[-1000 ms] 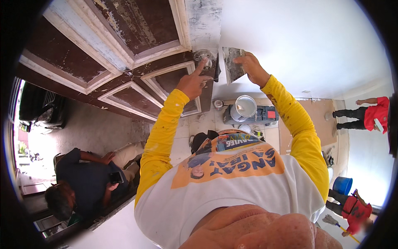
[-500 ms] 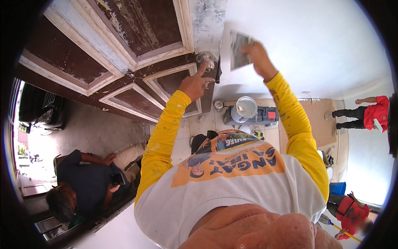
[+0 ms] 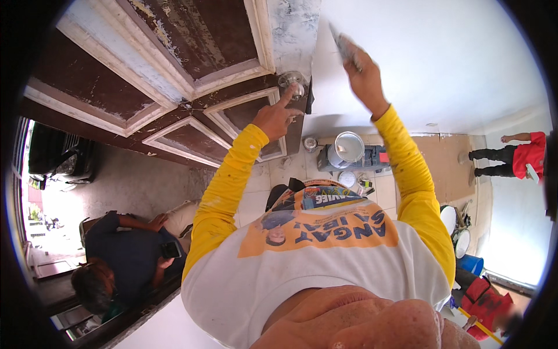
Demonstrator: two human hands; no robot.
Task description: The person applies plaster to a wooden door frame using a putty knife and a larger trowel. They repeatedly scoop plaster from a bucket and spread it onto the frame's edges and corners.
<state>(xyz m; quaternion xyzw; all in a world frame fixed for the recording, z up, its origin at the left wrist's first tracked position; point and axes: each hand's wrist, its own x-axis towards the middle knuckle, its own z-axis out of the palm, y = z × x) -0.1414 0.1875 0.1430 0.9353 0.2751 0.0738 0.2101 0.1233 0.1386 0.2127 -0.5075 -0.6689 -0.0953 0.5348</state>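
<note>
In front of me stands a brown panelled door point(image 3: 203, 35) with worn paint and whitish filler on its mouldings and edge strip. A round metal doorknob point(image 3: 295, 86) sits near its edge. My left hand point(image 3: 275, 119) has its index finger stretched to the knob, touching it or nearly so; the thumb is spread and the other fingers are partly hidden. My right hand point(image 3: 365, 78) is raised before the white wall point(image 3: 442, 64), closed round a flat grey putty spreader point(image 3: 343, 47). The spreader is turned almost edge-on, apart from the door.
Below stands a dark toolbox point(image 3: 372, 157) with an open bucket point(image 3: 350, 146) on it, and a small can point(image 3: 310, 143) alongside. A seated person point(image 3: 131, 250) holds a phone at left. Two people in red point(image 3: 529, 156) are at right, near a blue bucket point(image 3: 472, 265).
My right hand has tilted the putty spreader from showing its broad face to nearly edge-on. My left hand stays by the doorknob. The person at lower right has shifted slightly.
</note>
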